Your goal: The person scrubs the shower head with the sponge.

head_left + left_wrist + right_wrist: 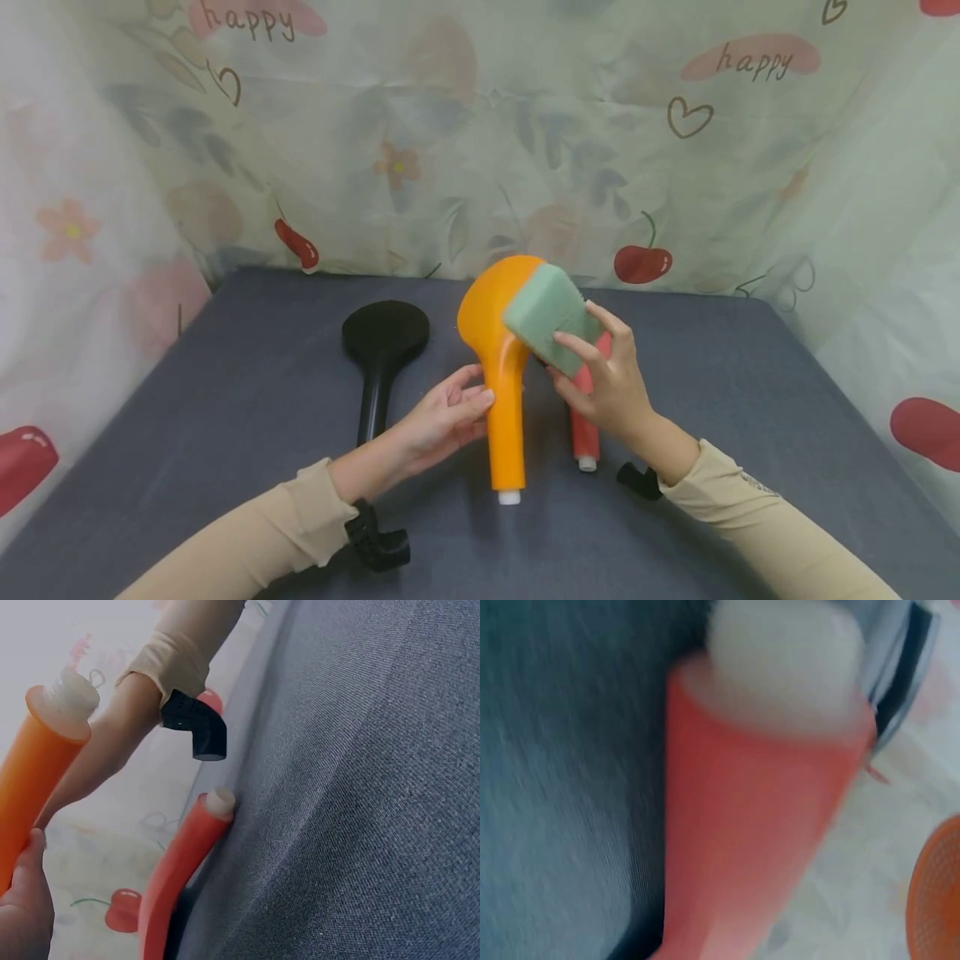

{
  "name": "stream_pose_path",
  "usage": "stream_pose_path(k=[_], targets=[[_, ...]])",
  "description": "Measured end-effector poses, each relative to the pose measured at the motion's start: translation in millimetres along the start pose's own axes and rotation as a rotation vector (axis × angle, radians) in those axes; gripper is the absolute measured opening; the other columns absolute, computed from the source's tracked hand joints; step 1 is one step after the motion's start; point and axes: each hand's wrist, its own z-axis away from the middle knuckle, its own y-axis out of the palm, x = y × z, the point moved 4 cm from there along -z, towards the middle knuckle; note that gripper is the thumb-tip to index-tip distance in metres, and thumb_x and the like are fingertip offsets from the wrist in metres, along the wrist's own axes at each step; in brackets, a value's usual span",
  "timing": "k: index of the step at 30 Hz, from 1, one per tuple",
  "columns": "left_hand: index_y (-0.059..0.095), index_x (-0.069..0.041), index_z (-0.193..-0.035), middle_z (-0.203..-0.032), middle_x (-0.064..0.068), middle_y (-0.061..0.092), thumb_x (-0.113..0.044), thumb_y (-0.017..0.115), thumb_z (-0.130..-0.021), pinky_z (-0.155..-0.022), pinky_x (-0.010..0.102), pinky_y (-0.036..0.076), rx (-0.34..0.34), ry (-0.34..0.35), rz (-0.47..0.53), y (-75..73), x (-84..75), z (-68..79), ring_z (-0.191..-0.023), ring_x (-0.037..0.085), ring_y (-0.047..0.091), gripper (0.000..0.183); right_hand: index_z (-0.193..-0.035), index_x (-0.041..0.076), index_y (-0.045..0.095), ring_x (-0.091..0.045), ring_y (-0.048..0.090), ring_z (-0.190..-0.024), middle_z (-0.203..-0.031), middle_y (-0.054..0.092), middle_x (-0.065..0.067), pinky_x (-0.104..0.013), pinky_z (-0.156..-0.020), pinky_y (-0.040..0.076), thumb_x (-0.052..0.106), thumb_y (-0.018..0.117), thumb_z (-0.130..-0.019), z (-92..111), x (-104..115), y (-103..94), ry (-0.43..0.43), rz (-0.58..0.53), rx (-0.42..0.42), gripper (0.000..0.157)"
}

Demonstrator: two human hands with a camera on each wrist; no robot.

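Observation:
An orange shower head (506,417) is held upright over the table, its white threaded end pointing down. My left hand (442,421) grips its handle from the left, thumb in front. A pale green sponge (551,317) is pinched in my right hand (615,383), spread fingers on its near face and edge. The sponge overlaps the right part of the orange head. Behind the right hand lies a red shower head (585,433), its upper part largely hidden. In the right wrist view, the red handle (742,810) looms blurred, with the orange perforated face (939,892) at the right edge.
A black shower head (386,337) lies on the grey cloth-covered table (225,400), left of the orange one. Printed curtains (495,150) hang behind and at both sides. Black wrist mounts (382,542) stick out below the sleeves.

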Motion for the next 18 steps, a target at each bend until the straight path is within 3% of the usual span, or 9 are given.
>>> stream_pose_path(k=[3, 5, 13, 18], targets=[[0.03, -0.008, -0.135, -0.105, -0.005, 0.064, -0.021, 0.056, -0.094, -0.086, 0.024, 0.052, 0.01, -0.005, 0.005, -0.3, 0.5, 0.5, -0.091, 0.009, 0.061, 0.05, -0.114, 0.012, 0.052, -0.04, 0.038, -0.116, -0.129, 0.033, -0.027, -0.052, -0.082, 0.043, 0.032, 0.046, -0.094, 1.6, 6.8, 2.4, -0.091, 0.026, -0.006, 0.029], [0.03, -0.009, -0.134, -0.105, -0.005, 0.064, -0.021, 0.056, -0.094, -0.086, 0.024, 0.052, 0.019, -0.006, 0.012, 0.0, 0.2, 0.8, -0.091, 0.008, 0.061, 0.049, -0.113, 0.012, 0.052, -0.04, 0.038, -0.115, -0.129, 0.034, -0.027, -0.052, -0.082, 0.042, 0.032, 0.046, -0.094, 0.6, 7.1, 2.3, -0.102, 0.032, -0.012, 0.028], [0.032, -0.01, -0.132, -0.113, -0.005, 0.064, -0.023, 0.057, -0.093, -0.09, 0.025, 0.051, 0.087, 0.008, 0.015, -0.4, 1.1, 1.9, -0.094, 0.009, 0.061, 0.048, -0.119, 0.009, 0.049, -0.043, 0.035, -0.122, -0.136, 0.03, -0.026, -0.053, -0.082, 0.042, 0.043, 0.048, -0.093, -13.1, -15.1, -5.8, 0.158, -0.096, -0.048, 0.043], [0.031, -0.011, -0.132, -0.111, -0.005, 0.064, -0.023, 0.056, -0.093, -0.091, 0.025, 0.051, 0.112, 0.015, 0.0, -0.1, 2.7, 1.9, -0.094, 0.01, 0.061, 0.048, -0.122, 0.007, 0.049, -0.041, 0.037, -0.121, -0.137, 0.031, -0.026, -0.051, -0.08, 0.044, 0.047, 0.046, -0.093, -13.0, -16.8, -6.3, 0.215, -0.153, -0.064, 0.049]])
